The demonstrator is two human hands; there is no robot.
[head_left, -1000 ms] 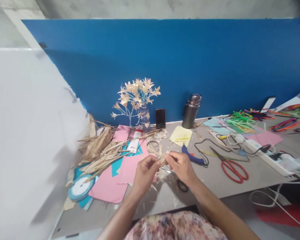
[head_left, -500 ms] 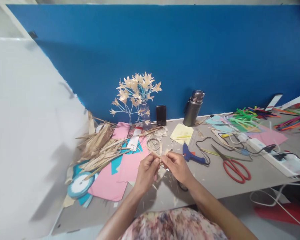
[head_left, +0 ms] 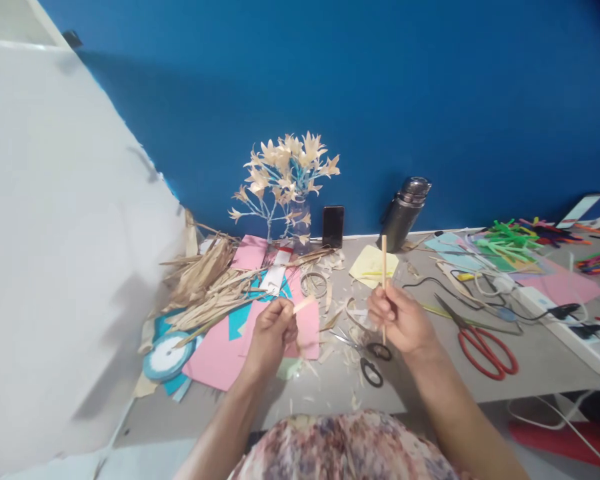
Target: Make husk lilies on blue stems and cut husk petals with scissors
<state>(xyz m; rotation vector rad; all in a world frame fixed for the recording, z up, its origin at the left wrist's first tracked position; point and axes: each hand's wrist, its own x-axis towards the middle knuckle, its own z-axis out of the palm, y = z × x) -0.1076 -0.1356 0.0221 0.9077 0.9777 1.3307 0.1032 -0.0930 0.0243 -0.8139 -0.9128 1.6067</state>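
My left hand (head_left: pixel 276 333) pinches a small pale strip (head_left: pixel 305 305) above the pink sheets (head_left: pixel 215 353). In my right hand (head_left: pixel 400 319) a thin light wooden stick (head_left: pixel 384 260) stands upright, its lower end showing below the fingers. Between the hands, black-handled scissors (head_left: pixel 371 372) lie on the table among pale scraps. A roll of tape (head_left: pixel 313 285) rests just beyond my left hand. Behind, pale flowers on blue stems (head_left: pixel 293 167) stand in a clear bottle.
Dried husks (head_left: pixel 200 273) and a blue ribbon spool (head_left: pixel 167 357) lie left. A phone (head_left: pixel 333 227) and a dark flask (head_left: pixel 405 213) stand at the back. Red-handled scissors (head_left: pixel 487 350), a power strip (head_left: pixel 565 327) and green pipe cleaners (head_left: pixel 510 243) are on the right.
My hands have moved apart, the left one with the pale strip and the right one now with the stick upright. The black-handled scissors have come into fuller view, and the blue glue gun is no longer visible.
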